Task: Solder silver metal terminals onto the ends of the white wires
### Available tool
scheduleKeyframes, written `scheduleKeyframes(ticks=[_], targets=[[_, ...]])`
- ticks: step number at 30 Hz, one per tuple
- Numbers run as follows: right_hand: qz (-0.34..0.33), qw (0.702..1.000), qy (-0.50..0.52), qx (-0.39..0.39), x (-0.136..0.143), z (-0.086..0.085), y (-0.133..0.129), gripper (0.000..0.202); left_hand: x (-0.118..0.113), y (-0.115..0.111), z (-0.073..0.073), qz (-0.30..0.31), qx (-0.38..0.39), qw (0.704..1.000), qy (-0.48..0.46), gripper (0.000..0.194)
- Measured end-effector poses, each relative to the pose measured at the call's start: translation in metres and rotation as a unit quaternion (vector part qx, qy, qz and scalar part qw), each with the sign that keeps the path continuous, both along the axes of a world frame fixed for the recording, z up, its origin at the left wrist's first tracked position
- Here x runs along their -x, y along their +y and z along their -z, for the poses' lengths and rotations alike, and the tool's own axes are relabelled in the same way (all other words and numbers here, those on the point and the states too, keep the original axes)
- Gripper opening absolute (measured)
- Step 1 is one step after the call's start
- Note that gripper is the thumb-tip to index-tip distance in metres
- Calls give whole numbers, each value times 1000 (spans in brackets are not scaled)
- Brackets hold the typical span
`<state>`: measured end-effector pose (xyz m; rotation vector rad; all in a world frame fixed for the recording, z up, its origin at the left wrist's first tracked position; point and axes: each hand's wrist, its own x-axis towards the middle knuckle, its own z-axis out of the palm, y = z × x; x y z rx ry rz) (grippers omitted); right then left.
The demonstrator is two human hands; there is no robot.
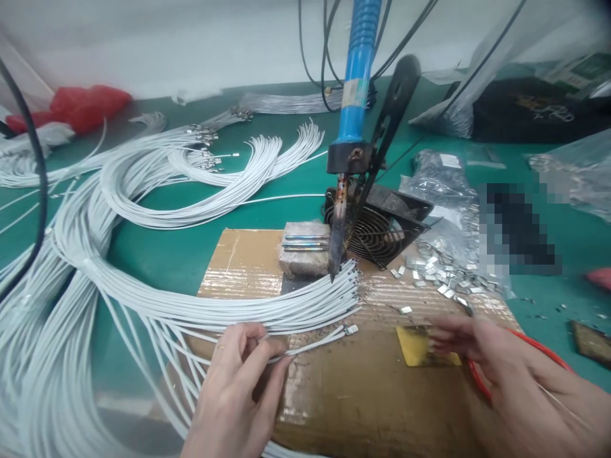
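Observation:
My left hand (243, 381) pinches a thin white cable (317, 346) between thumb and fingers. A small metal connector (351, 329) sits on that cable's end. Just above lies a fanned bundle of white cables (286, 305), their tips beneath an upright soldering iron (338, 235) with a blue handle. My right hand (506, 362), blurred by motion, has its fingers stretched over a yellow sponge (413, 346) with a dark stain. Beside and partly under this hand shows a red curved thing (539, 348), perhaps tool handles; I cannot make out its kind.
Loose metal connectors (439, 273) are scattered by a plastic bag (443, 191). A black fan (382, 229) stands behind the iron, and a small block (305, 251) beside it. Cardboard (363, 401) covers part of the green table. More white cables (191, 191) curl at left.

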<state>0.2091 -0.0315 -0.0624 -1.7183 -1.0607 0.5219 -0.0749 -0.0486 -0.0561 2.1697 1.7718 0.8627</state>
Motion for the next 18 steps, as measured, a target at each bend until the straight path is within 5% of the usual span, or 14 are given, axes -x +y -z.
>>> scheduleKeyframes(ticks=[8,12,18], targets=[[-48,976,-171,127,1,-8,37,38,8,10,-9,85,66,994,-12,21],[-75,971,-161,159,7,-7,45,31,14,12,-6,97,80,992,17,15],[-51,989,-64,120,22,-7,22,34,16,10,-10,105,149,983,-37,16]])
